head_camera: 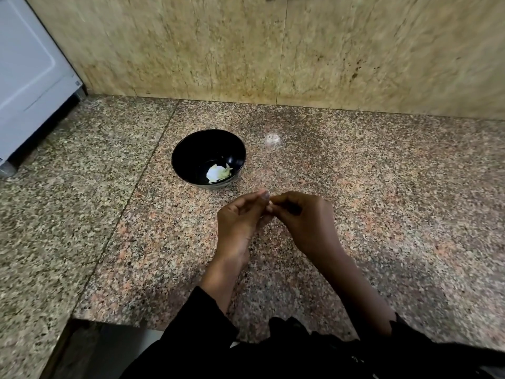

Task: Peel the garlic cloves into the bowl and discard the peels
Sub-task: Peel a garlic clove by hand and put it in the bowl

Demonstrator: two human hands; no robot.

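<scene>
A black bowl [191, 149] stands on the speckled granite counter [382, 187], with pale garlic pieces [218, 173] lying in its bottom. Just in front of the bowl, my left hand [240, 217] and my right hand [303, 217] meet fingertip to fingertip above the counter. Both have curled fingers pinching something small between them. Only a pale sliver of it shows at the fingertips, so the garlic clove itself is almost wholly hidden.
A beige stone wall [273, 50] rises behind the counter. A white appliance [27, 77] stands at the far left. The counter's front edge [109, 321] steps back at the lower left. Dark sleeves cover my forearms near the bottom.
</scene>
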